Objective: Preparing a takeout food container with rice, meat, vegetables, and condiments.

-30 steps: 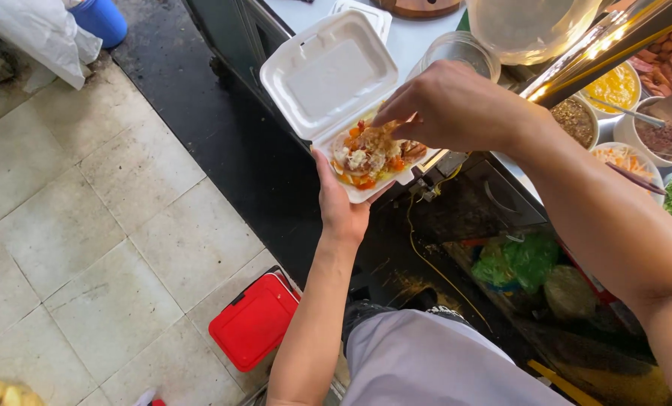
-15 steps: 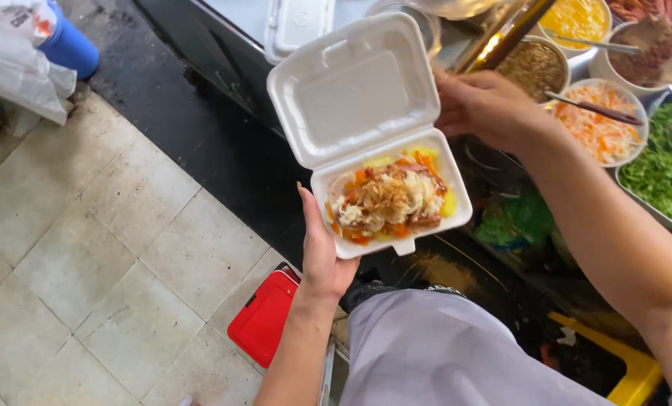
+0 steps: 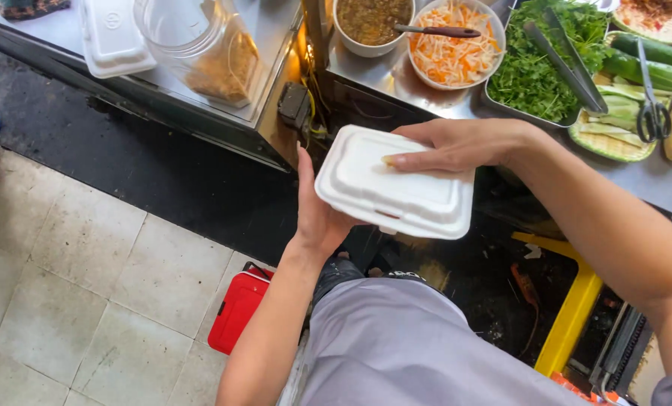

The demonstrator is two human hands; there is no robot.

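White foam clamshell box [image 3: 395, 183], lid down, held in mid-air at waist height in front of the steel counter [image 3: 396, 71], above the dark gap under it. Step looks like closing/sealing: lid sits flush on the base as far as I can see, latch tab not visible, so can't confirm it's locked. Left hand [image 3: 322, 214] is under the left end, palm cupped up against the base, thumb up along the side edge — half open, carrying the weight. Right hand [image 3: 456, 144] lies flat on the lid from the far side, fingers stretched and together, index fingertip [image 3: 393, 159] pressing near lid centre; no curl around the edge, more a press than a grip. My read on what's next: press along the front edge until the tab seats, keep the box level so the contents don't shift, left hand as the brace. Nearby on the counter: bowl of shredded carrot mix [image 3: 456, 46], tray of greens [image 3: 539, 64] with tongs [image 3: 565, 64], scissors [image 3: 652, 105], clear jar [image 3: 201, 45], spare foam lid [image 3: 114, 36]. Red box [image 3: 238, 308] on tiled floor.
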